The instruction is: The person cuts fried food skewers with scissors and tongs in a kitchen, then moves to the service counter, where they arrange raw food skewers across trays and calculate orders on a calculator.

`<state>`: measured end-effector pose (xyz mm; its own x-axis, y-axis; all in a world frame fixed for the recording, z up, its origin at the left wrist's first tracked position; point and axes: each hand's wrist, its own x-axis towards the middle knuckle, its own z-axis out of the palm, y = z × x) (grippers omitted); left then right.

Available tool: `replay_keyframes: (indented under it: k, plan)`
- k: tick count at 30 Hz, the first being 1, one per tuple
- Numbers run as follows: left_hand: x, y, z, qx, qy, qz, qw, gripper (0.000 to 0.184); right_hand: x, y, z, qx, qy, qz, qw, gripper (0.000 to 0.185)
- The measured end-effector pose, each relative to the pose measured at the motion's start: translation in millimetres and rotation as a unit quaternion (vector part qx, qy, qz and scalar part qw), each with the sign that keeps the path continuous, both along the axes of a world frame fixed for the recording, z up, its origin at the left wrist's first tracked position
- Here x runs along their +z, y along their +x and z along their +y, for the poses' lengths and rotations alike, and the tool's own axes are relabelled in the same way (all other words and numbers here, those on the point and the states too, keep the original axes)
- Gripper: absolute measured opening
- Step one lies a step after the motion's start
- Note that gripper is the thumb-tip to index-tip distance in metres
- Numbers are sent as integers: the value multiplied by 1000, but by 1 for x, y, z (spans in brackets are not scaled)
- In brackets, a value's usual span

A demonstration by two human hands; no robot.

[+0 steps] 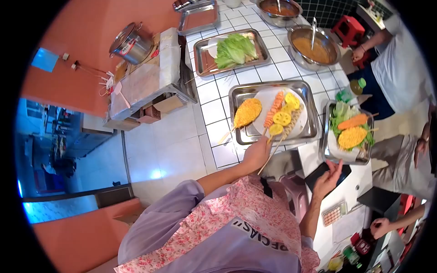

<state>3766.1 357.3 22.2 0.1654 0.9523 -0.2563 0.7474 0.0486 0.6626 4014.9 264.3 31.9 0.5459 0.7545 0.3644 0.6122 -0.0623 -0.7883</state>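
My left hand (257, 154) is closed around a skewer stick at the near rim of a steel tray (314, 107). On paper in that tray lie an orange spiral-cut skewer (274, 109), a skewer of yellow lotus root slices (282, 119) and a brown wavy skewer (292, 123). A breaded piece on a stick (248, 112) lies at the tray's left. My right hand (327, 180) has its fingers stretched out by the near rim of a smaller tray (324, 145). That tray holds lettuce, a breaded piece (352, 137) and an orange skewer (353, 121).
Farther back stand a lettuce tray (199, 61) and two sauce bowls with ladles, the nearer bowl (314, 48) at the tiled table's right. A dark flat object (343, 174) lies beyond my right hand. Other people stand at the right. A steel pot (136, 48) sits at left.
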Motion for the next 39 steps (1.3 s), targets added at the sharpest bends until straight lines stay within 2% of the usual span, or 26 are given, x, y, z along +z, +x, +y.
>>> replay_keyframes:
  k: [1,3,5,6,7,8,9,10,11,13,16,18,21,22,24,25,26,29,30,32,33,34,37,38,39]
  plan:
    - [13,-6,0,-48,31,36,998,23,3,-7,12,12,-19,-57,998,60]
    - [45,-25,11,-126,62,94,986,24,20,-25,38,39,-23,-81,996,57]
    - [74,-50,43,-190,61,134,971,25,21,-34,61,80,-31,-15,996,54]
    - [64,-66,68,-132,124,148,972,24,31,-43,76,108,-37,-22,993,53]
    - [54,-81,100,-73,183,160,967,22,35,-53,91,145,-29,23,989,53]
    - [67,-90,135,-54,255,227,938,19,39,-63,109,169,-42,26,984,51]
    - [64,-101,164,-14,371,217,903,17,44,-75,129,193,-55,29,979,49]
    - [54,-109,195,12,418,226,880,18,52,-93,149,231,-88,68,967,47]
    - [43,-115,222,7,399,264,878,17,59,-111,171,266,-119,108,951,45]
    - [24,-121,264,-3,358,339,870,16,37,-145,217,329,-131,249,901,42]
    - [2,-125,297,15,183,267,946,13,43,-193,268,321,-231,373,839,44]
    - [7,-130,298,48,193,209,957,13,33,-215,295,287,-273,464,792,46]
    - [34,-140,292,88,204,145,964,14,5,-245,331,222,-288,486,795,49]
    - [39,-145,290,103,228,107,962,15,-6,-256,343,191,-290,492,798,43]
    - [39,-159,293,127,265,27,955,17,-48,-273,374,193,-300,517,778,44]
    - [39,-167,296,137,281,-15,950,18,-48,-282,384,196,-306,527,768,44]
    - [39,-172,298,148,296,-57,942,20,-48,-290,392,189,-289,558,755,29]
    - [52,-178,290,190,267,-101,939,17,-35,-306,404,100,-311,603,728,13]
    - [55,-178,288,196,266,-88,940,16,-29,-306,405,84,-318,553,765,14]
    - [56,-175,282,209,265,-67,939,16,-14,-303,395,89,-260,533,800,16]
    - [51,-172,281,212,245,-97,941,15,-10,-303,390,91,-232,520,817,17]
    - [41,-167,278,217,223,-127,942,15,-21,-306,388,137,-180,445,866,20]
    - [30,-151,273,238,185,-207,931,14,-22,-323,378,188,-114,361,906,22]
    - [28,-148,273,245,177,-221,927,14,-16,-328,375,184,-79,278,940,22]
    - [25,-145,273,252,169,-233,924,15,-9,-328,374,189,-82,236,950,22]
